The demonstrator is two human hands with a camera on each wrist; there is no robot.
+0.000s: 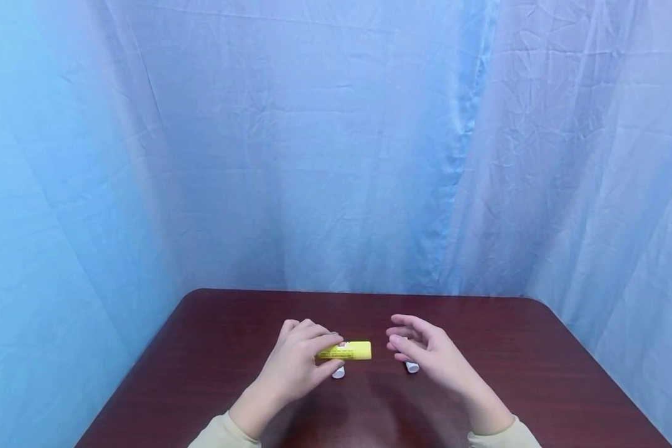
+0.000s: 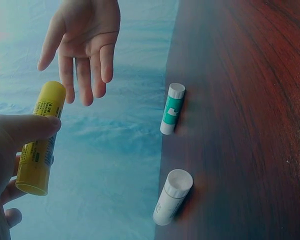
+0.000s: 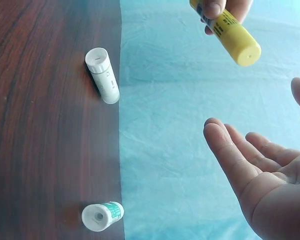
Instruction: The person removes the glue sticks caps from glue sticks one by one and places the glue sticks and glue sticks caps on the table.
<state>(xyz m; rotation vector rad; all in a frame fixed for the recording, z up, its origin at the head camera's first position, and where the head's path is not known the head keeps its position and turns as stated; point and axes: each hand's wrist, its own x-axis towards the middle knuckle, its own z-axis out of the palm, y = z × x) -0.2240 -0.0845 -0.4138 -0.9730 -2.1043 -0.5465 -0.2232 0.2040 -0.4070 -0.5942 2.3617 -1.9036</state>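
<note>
Above the table, my left hand (image 1: 294, 364) pinches a yellow glue stick (image 1: 354, 350) between thumb and fingers, one end pointing toward the right hand. My right hand (image 1: 434, 351) is held up with spread, slightly bent fingers and nothing in it; a gap separates it from the yellow stick. In the left wrist view, a white glue stick with a green label (image 2: 172, 110) and a plain white glue stick (image 2: 173, 197) lie on the table. From the head view, the plain white one shows partly beneath the left hand, the green-labelled one partly behind the right.
The dark red wooden table (image 1: 229, 317) has rounded far corners. Blue cloth (image 1: 336, 155) hangs behind it and along both sides.
</note>
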